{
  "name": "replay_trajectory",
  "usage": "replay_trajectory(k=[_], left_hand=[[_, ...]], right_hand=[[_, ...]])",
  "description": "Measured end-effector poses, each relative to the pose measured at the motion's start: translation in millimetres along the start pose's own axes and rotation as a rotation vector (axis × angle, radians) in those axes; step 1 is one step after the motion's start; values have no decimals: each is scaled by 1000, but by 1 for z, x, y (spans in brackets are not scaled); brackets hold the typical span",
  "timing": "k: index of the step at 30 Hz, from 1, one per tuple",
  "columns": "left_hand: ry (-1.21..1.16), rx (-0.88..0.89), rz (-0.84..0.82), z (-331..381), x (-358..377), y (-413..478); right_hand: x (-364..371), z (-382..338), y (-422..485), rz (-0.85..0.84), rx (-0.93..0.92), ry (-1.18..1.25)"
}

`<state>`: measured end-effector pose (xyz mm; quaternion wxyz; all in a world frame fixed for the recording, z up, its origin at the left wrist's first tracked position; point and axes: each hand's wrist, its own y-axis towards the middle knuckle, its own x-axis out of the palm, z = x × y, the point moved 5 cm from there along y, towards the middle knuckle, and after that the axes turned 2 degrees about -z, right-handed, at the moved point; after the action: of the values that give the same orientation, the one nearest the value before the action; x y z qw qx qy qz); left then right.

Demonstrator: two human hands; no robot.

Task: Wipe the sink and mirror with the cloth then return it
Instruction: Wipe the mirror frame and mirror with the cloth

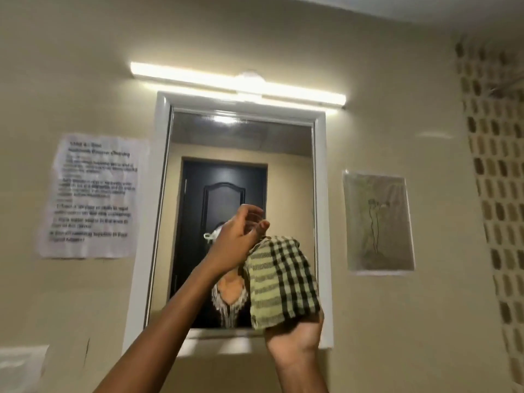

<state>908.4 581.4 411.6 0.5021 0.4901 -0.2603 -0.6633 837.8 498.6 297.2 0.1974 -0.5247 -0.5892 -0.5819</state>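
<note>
The mirror [289,165] hangs in a white frame on the beige wall, straight ahead. In front of its lower right part is a green-and-black checked cloth [280,282], folded into a thick pad. My right hand [295,338] grips the cloth from below, palm towards me. My left hand [238,242] reaches up from the lower left, with its fingertips curled at the cloth's top edge. The cloth covers part of the glass; whether it touches the mirror cannot be told. The sink is out of view.
A lit tube light [238,83] runs above the mirror. A printed notice [93,194] is taped to the wall on the left, and a sleeved drawing [378,222] on the right. Patterned vent blocks [496,180] line the far right. A white object [19,361] shows at the lower left.
</note>
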Motion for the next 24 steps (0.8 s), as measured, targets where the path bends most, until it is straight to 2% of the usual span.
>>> replay_trajectory(k=[3,5,7,11,13,15,17,19,22,24], left_hand=[[88,118,275,10,-39,34],[226,204,460,11,-69,47],[377,234,575,7,-96,59],[561,284,679,5,-138,86],[580,277,744,6,-156,94],[531,207,794,-3,-170,100],[449,133,794,-15,-178,106],[441,141,763,-22,-177,110],[471,217,750,-27,-175,113],[467,235,752,-29,-176,114]], right_hand=[[45,-7,59,-88,-168,-172],[80,-20,86,-113,-427,-335],[120,-31,108,-162,-708,-576],[205,-23,153,-403,-1036,-1004],[243,-10,175,-403,-1151,-1338],[266,7,202,-324,-1191,-1677],[278,35,225,-366,-1162,-1927],[281,63,241,-445,-1222,-2144],[298,81,251,-506,-1455,-2204],[314,90,257,-554,-1484,-2228]])
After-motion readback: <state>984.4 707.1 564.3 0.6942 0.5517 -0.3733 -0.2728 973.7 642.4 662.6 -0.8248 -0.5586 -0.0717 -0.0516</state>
